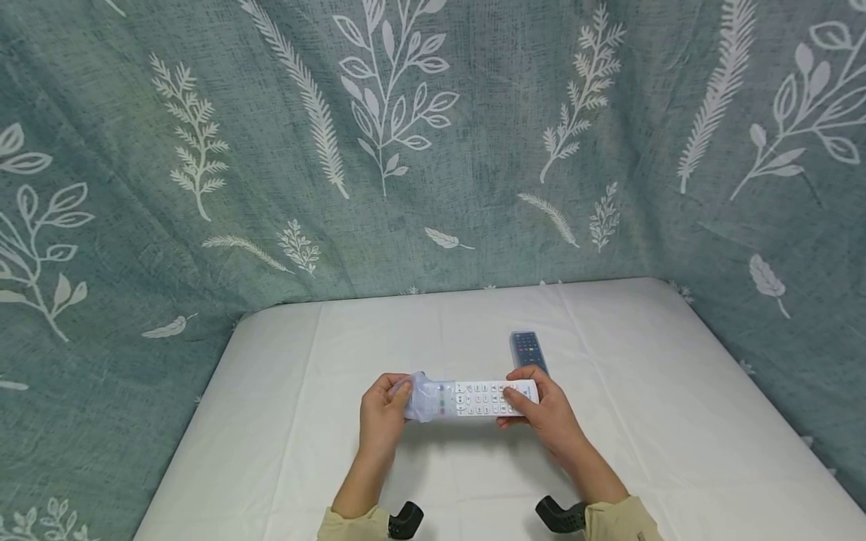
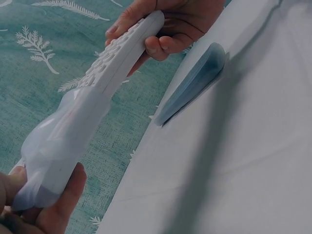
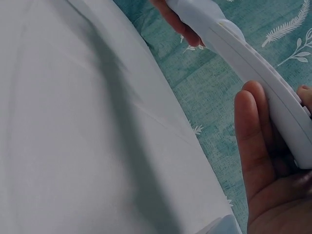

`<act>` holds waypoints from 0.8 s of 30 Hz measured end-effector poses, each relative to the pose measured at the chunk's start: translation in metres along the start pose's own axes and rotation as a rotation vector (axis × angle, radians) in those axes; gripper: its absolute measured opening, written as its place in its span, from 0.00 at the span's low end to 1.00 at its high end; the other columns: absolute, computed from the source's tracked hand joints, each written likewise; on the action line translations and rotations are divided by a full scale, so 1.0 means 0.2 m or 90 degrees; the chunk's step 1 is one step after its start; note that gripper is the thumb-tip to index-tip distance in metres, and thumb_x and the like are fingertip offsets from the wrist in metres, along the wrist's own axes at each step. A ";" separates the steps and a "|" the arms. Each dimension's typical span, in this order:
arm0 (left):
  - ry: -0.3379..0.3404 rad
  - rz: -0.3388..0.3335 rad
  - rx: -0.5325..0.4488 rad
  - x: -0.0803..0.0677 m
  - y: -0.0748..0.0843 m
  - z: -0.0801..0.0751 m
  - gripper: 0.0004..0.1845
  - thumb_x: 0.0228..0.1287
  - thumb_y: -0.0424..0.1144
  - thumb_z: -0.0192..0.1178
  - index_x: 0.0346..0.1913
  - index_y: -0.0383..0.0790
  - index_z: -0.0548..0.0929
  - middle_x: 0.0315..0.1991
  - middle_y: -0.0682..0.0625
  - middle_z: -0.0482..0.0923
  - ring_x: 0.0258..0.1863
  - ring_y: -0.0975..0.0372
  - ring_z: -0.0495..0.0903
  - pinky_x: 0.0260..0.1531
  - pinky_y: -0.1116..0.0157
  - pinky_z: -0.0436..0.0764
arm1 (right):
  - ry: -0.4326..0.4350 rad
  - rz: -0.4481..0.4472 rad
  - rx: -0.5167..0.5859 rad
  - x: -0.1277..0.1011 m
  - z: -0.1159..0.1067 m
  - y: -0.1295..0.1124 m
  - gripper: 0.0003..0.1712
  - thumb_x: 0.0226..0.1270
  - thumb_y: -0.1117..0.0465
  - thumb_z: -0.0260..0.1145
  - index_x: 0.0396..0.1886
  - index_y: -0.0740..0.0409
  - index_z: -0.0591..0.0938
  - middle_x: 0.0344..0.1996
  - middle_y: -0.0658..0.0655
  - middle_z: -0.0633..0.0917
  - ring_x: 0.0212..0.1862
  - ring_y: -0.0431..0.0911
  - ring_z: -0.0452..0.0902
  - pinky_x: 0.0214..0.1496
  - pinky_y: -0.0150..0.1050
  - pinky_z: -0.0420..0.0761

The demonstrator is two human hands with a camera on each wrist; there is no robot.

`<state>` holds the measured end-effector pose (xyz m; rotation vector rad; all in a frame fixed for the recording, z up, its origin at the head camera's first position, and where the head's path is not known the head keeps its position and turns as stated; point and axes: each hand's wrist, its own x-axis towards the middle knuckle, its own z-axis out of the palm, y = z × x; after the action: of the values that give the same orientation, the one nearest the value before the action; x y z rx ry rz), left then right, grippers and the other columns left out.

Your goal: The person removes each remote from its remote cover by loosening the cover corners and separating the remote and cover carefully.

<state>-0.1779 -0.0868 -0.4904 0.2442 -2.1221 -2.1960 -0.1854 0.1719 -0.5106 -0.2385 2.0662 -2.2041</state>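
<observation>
A white remote control [image 1: 480, 400] is held level above the table, between both hands. A thin translucent cover [image 1: 423, 398] is over its left part, while the right part with rows of buttons is bare. My left hand [image 1: 383, 413] pinches the covered end, thumb on top, and the cover bunches there in the left wrist view [image 2: 63, 141]. My right hand [image 1: 549, 413] grips the bare end, with the thumb over the buttons and fingers beneath. Just beyond the right hand, a dark blue remote control [image 1: 528, 350] lies on the table, partly hidden by that hand.
The white-clothed table [image 1: 325, 361] carries faint creases. A green curtain [image 1: 473, 248] with white leaf patterns hangs along its back and sides. Black wrist devices [image 1: 406, 520] sit at both sleeve cuffs.
</observation>
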 end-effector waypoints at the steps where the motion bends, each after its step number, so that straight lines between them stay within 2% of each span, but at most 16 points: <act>1: -0.001 0.000 -0.001 0.00 0.00 0.00 0.09 0.73 0.32 0.56 0.47 0.29 0.80 0.49 0.39 0.86 0.34 0.63 0.82 0.30 0.70 0.85 | 0.000 -0.002 0.000 0.00 0.00 0.00 0.23 0.72 0.65 0.63 0.57 0.73 0.65 0.38 0.49 0.85 0.28 0.45 0.86 0.32 0.44 0.88; 8: 0.008 -0.007 -0.006 0.01 -0.02 0.01 0.08 0.72 0.31 0.56 0.46 0.29 0.81 0.48 0.39 0.86 0.33 0.64 0.82 0.29 0.70 0.85 | -0.002 -0.007 -0.004 -0.01 -0.02 0.01 0.21 0.72 0.66 0.63 0.56 0.73 0.67 0.37 0.49 0.85 0.27 0.45 0.86 0.32 0.43 0.88; 17: 0.028 -0.004 0.021 0.00 -0.01 -0.01 0.07 0.71 0.30 0.57 0.46 0.29 0.82 0.44 0.39 0.86 0.32 0.63 0.82 0.31 0.68 0.86 | 0.000 -0.003 -0.003 -0.02 -0.03 0.01 0.22 0.71 0.66 0.63 0.56 0.74 0.66 0.37 0.49 0.85 0.28 0.44 0.86 0.32 0.43 0.89; 24: 0.034 -0.003 0.024 0.00 -0.01 -0.02 0.07 0.71 0.29 0.57 0.46 0.29 0.82 0.42 0.40 0.85 0.32 0.63 0.81 0.31 0.69 0.86 | -0.002 -0.015 -0.020 -0.02 -0.03 0.00 0.20 0.71 0.66 0.64 0.55 0.72 0.68 0.39 0.53 0.84 0.29 0.44 0.86 0.33 0.43 0.88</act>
<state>-0.1778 -0.0910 -0.4935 0.3077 -2.1387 -2.1291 -0.1830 0.1780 -0.5111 -0.2699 2.1082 -2.1852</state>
